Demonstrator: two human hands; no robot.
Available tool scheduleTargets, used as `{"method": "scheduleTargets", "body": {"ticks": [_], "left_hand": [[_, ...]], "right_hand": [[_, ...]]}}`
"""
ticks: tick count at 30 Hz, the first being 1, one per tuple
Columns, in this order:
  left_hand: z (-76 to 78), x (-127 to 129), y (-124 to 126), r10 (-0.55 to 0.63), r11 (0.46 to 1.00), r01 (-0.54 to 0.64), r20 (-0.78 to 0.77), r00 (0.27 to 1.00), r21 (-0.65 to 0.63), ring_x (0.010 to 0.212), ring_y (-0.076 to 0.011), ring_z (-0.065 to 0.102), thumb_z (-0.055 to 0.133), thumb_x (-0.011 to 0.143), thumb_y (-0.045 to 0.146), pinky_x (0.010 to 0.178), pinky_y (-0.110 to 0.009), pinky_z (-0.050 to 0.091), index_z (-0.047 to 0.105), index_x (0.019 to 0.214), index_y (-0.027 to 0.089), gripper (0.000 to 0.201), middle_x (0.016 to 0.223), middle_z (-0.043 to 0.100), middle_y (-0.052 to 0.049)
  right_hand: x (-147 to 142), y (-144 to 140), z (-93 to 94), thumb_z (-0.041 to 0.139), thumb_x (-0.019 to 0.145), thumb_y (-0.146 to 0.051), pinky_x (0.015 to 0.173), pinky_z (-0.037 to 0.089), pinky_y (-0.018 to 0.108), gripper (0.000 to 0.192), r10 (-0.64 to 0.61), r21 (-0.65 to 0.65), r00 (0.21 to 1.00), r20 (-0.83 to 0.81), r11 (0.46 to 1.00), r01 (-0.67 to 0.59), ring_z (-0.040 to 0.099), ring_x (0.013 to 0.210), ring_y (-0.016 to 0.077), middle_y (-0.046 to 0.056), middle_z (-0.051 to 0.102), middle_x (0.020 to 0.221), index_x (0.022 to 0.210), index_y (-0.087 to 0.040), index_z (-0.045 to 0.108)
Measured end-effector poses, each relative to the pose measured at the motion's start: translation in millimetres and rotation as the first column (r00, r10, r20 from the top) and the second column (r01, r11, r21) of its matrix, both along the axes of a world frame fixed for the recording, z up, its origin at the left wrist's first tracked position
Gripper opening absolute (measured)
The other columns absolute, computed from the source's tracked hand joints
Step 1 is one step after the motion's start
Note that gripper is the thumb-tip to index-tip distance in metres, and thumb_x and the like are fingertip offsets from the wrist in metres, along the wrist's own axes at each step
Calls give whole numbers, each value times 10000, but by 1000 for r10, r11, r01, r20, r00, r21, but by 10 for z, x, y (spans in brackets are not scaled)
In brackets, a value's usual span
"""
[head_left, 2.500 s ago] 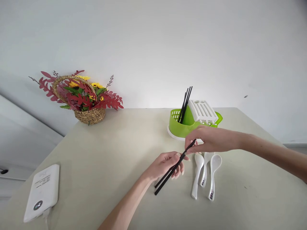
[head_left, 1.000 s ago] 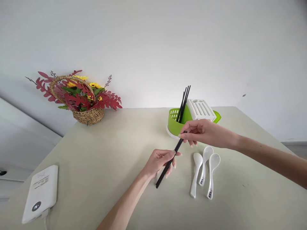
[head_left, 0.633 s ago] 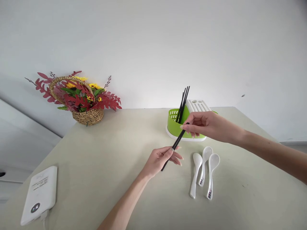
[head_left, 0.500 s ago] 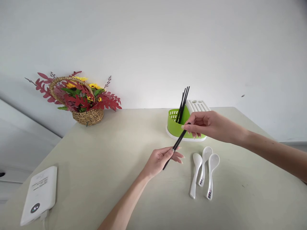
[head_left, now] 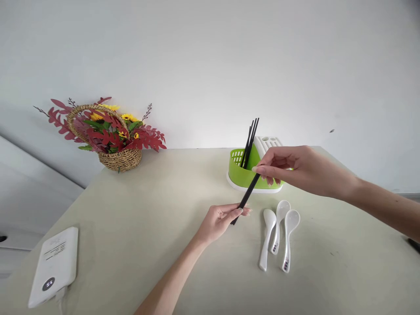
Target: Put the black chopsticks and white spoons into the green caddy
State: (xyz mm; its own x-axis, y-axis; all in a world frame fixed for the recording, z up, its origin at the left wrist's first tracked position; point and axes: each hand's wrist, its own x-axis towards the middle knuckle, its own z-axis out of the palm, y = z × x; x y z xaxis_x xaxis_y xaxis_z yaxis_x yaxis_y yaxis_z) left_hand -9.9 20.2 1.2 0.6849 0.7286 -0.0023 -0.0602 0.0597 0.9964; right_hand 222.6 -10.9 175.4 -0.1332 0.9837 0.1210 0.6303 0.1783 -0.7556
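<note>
Above the surface point(head_left: 157, 223), in front of the green holder point(head_left: 241, 177), a pair of black chopsticks point(head_left: 250, 192) is held on a slant between two hands. Compared with the earlier views, the lower ends no longer stand apart; the sticks now lie close together along their visible length. The left hand's hold is now near the lower end, with only a short stub projecting past it. The right hand has shifted outward and slightly upward. In the inspector's judgement, the pair is now aligned and handled as one bundle.

The left hand point(head_left: 218, 222) is partly closed, pinching the sticks between thumb and forefinger; the other fingers are loosely extended behind them. The right hand point(head_left: 303, 168) grips the upper end at the fingertips, its remaining fingers curled beneath. The exact upper tips are hidden by this grip. The right hand overlaps the holder in view; contact between them cannot be confirmed.

Several standing chopsticks point(head_left: 251, 142) lean in the holder's perforated compartment, beside the white slotted rack point(head_left: 267, 141). Nearer the wearer, three spoons lie on the surface: the left spoon point(head_left: 269, 218), the middle spoon point(head_left: 283, 208) and the right spoon point(head_left: 292, 220). No hand touches them.
</note>
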Motion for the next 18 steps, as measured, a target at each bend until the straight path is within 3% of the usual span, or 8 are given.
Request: {"method": "scheduleTargets", "body": {"ticks": [3,8,18], "left_hand": [[4,10,-21,32,997,-26,-82,996,75,1262,-301,694,660,989,528,1120,-398,528,813,1210,209,417,1239,788,-67],[7,15,-22,27,989,-10,-112,993,148,1140,-305,749,692,963,525,1023,-404,598,827,1178,222,396,1200,801,-49],[-33,17,-25,41,982,-18,-115,993,190,1073,-303,778,724,944,497,988,-405,624,857,1077,241,318,1124,819,-27]], "right_hand": [[-42,-57,61,696,905,-681,602,530,309,425,16,51,996,93,998,-21,681,640,164,4,738,726,807,-269,735],[-110,-123,78,649,969,-568,575,503,304,316,76,101,974,212,990,-100,703,656,174,-4,755,732,852,-295,756],[-99,-191,78,615,955,-625,588,498,348,338,102,66,967,233,990,-121,732,715,242,23,780,796,880,-331,766]]}}
